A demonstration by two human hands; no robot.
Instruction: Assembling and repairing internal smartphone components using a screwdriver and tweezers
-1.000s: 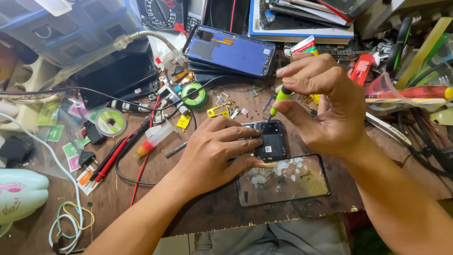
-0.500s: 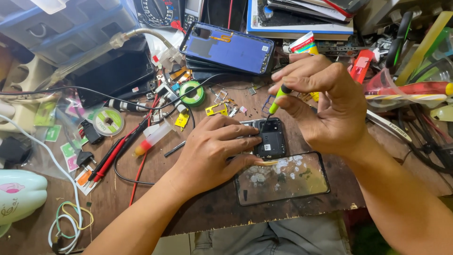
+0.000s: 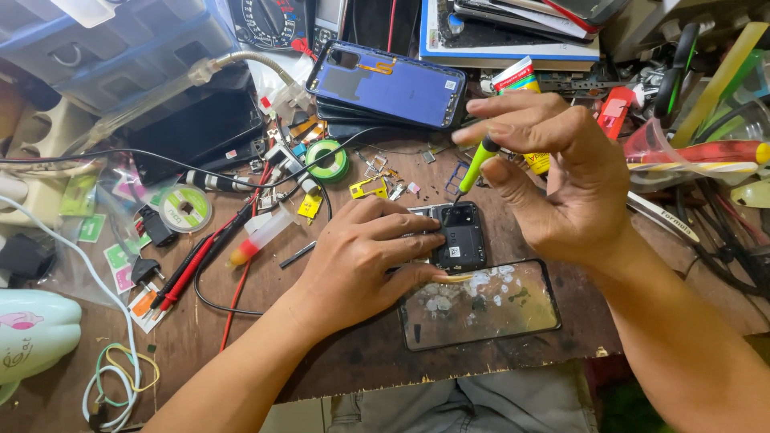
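My left hand [image 3: 365,256] presses down on an opened black phone body [image 3: 457,236] lying on the brown workbench [image 3: 337,361]. My right hand [image 3: 561,180] holds a small green-handled screwdriver [image 3: 475,167] between thumb and fingers, its tip pointing down at the phone's upper edge. A detached glass screen panel [image 3: 481,305] with white residue lies just in front of the phone, under my left thumb.
A blue phone back cover [image 3: 389,84] lies behind the phone. Green tape roll [image 3: 329,160], solder wick spool [image 3: 184,208], red and black probes [image 3: 200,261], small loose metal parts [image 3: 373,180], wires and tools crowd the bench on the left and right.
My right hand has lifted slightly and shifted to the right with the screwdriver. My left hand stays on the phone.
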